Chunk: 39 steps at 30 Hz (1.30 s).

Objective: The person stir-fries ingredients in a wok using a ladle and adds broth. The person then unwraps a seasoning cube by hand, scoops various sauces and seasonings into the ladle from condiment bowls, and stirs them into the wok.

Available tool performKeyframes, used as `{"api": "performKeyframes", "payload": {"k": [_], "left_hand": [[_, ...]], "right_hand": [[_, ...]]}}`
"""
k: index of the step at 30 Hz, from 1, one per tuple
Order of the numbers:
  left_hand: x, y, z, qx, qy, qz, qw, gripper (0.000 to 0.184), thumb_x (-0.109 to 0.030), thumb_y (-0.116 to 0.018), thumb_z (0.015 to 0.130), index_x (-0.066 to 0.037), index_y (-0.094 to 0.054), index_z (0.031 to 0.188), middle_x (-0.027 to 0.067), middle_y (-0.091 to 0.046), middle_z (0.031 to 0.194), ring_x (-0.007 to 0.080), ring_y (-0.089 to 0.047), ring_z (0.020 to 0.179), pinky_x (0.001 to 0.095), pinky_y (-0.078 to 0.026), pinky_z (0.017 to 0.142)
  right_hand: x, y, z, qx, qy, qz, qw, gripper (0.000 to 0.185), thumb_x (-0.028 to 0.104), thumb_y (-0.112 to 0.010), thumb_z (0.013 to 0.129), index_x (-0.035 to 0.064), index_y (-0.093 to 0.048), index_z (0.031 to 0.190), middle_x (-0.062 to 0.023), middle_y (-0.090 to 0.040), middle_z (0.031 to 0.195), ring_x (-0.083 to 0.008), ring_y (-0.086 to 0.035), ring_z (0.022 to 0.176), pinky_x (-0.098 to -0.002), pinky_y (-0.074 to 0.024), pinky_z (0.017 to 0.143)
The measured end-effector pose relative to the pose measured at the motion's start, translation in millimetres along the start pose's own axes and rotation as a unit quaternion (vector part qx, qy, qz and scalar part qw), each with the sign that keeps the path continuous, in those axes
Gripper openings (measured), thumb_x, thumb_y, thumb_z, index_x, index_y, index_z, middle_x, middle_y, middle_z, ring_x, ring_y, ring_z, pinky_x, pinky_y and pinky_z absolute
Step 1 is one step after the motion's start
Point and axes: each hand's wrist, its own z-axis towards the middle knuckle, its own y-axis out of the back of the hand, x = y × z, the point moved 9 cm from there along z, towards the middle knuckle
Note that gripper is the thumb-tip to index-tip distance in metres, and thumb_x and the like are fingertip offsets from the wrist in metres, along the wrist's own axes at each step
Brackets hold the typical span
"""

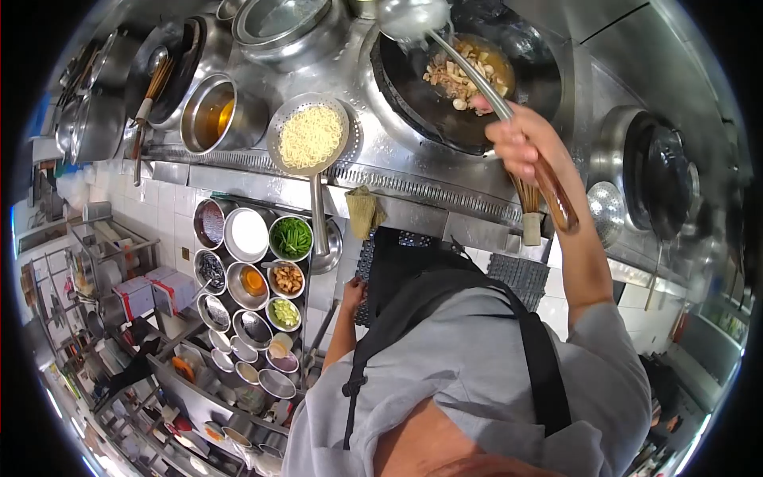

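My right hand [524, 141] is closed around the handle of a steel ladle [469, 67], whose grip end is wooden. The ladle's bowl is raised above the far left rim of a large wok [433, 127]; it looks whitish and slightly blurred. Sliced meat and mushroom pieces [469, 75] lie in a little broth at the wok's bottom. My left hand [354, 292] hangs low beside my apron [405, 274], its fingers curled in, with nothing visible in them. To the wok's left, a perforated strainer [276, 149] holds pale noodles [310, 135].
A pot of amber liquid [208, 119] and a large lidded pot [286, 40] stand left on the stove. Bowls of ingredients, including chopped greens [291, 238], fill the left side table. A yellow cloth [362, 211] and a bamboo brush [530, 222] are at the front edge.
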Motion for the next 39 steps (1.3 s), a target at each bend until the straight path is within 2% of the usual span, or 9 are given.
{"api": "performKeyframes", "payload": {"k": [5,9,11,14,17,21,22,24,39], "left_hand": [[-25,-11,10,0.023,-0.007,0.016,1.000,0.044,-0.017,-0.064,0.097,0.001,-0.057,0.136,0.0018,-0.066,0.080,0.0104,-0.057,0.057,0.0266,-0.042,0.045],[-20,6,24,-0.005,-0.020,0.038,0.999,0.037,-0.020,-0.064,0.099,-0.004,-0.061,0.131,0.0037,-0.069,0.085,0.0114,-0.063,0.063,0.0253,-0.047,0.049],[-20,9,20,0.005,0.011,0.013,1.000,0.034,-0.016,-0.064,0.097,-0.002,-0.062,0.128,0.0041,-0.069,0.090,0.0124,-0.064,0.071,0.0272,-0.049,0.054],[-10,17,22,0.027,0.016,-0.007,0.999,0.026,-0.018,-0.061,0.098,-0.008,-0.064,0.121,0.0005,-0.066,0.084,0.0100,-0.060,0.067,0.0266,-0.047,0.052],[-19,22,18,0.021,-0.001,-0.014,1.000,0.022,-0.020,-0.059,0.098,-0.011,-0.064,0.118,-0.0020,-0.063,0.079,0.0081,-0.055,0.062,0.0258,-0.045,0.050],[-32,36,6,-0.005,0.004,-0.058,0.998,0.026,-0.021,-0.061,0.098,-0.011,-0.062,0.122,0.0006,-0.066,0.084,0.0095,-0.060,0.065,0.0264,-0.045,0.053],[-38,38,-2,-0.018,0.005,-0.074,0.997,0.028,-0.020,-0.061,0.098,-0.010,-0.061,0.123,0.0013,-0.066,0.086,0.0100,-0.062,0.066,0.0266,-0.046,0.054],[-37,45,-3,-0.026,0.004,-0.090,0.996,0.030,-0.019,-0.062,0.097,-0.008,-0.060,0.125,0.0040,-0.069,0.090,0.0120,-0.065,0.068,0.0265,-0.046,0.052],[-26,55,-1,-0.040,0.006,-0.034,0.999,0.026,-0.021,-0.059,0.100,-0.011,-0.065,0.124,-0.0049,-0.060,0.077,0.0057,-0.051,0.059,0.0239,-0.042,0.048]], "right_hand": [[-17,42,-30,-0.109,0.016,-0.266,0.958,0.059,0.003,-0.052,0.087,0.0018,-0.044,0.145,-0.0006,-0.048,0.069,-0.0065,-0.045,0.045,-0.0260,-0.0369,0.035],[-4,34,-15,-0.159,0.126,-0.472,0.858,0.065,0.002,-0.052,0.086,0.0043,-0.041,0.150,-0.0028,-0.052,0.063,-0.0109,-0.048,0.041,-0.0287,-0.0390,0.036],[5,14,4,-0.146,0.134,-0.461,0.865,0.063,0.000,-0.051,0.086,0.0046,-0.043,0.149,-0.0015,-0.050,0.061,-0.0099,-0.046,0.040,-0.0280,-0.0382,0.036],[7,-14,75,-0.053,0.110,-0.346,0.930,0.058,-0.001,-0.051,0.088,0.0029,-0.044,0.145,0.0007,-0.048,0.062,-0.0074,-0.044,0.041,-0.0265,-0.0363,0.036],[14,-51,155,0.057,0.074,-0.112,0.989,0.042,0.003,-0.053,0.093,-0.0026,-0.044,0.134,0.0032,-0.044,0.064,-0.0060,-0.043,0.045,-0.0239,-0.0370,0.038],[18,-93,237,0.167,-0.034,0.185,0.968,0.029,0.002,-0.052,0.094,-0.0009,-0.039,0.120,0.0011,-0.047,0.072,-0.0053,-0.048,0.052,-0.0219,-0.0406,0.043],[19,-105,249,0.201,-0.060,0.199,0.957,0.009,0.004,-0.050,0.095,0.0042,-0.042,0.091,0.0035,-0.047,0.066,-0.0050,-0.047,0.051,-0.0226,-0.0426,0.046],[22,-112,273,0.194,-0.067,0.258,0.944,0.028,0.001,-0.050,0.096,-0.0048,-0.036,0.120,0.0000,-0.047,0.073,-0.0068,-0.050,0.053,-0.0230,-0.0440,0.044],[26,-123,313,0.150,-0.035,0.261,0.953,0.023,-0.001,-0.050,0.095,-0.0089,-0.038,0.113,0.0022,-0.045,0.069,-0.0036,-0.048,0.051,-0.0205,-0.0432,0.045]]}}
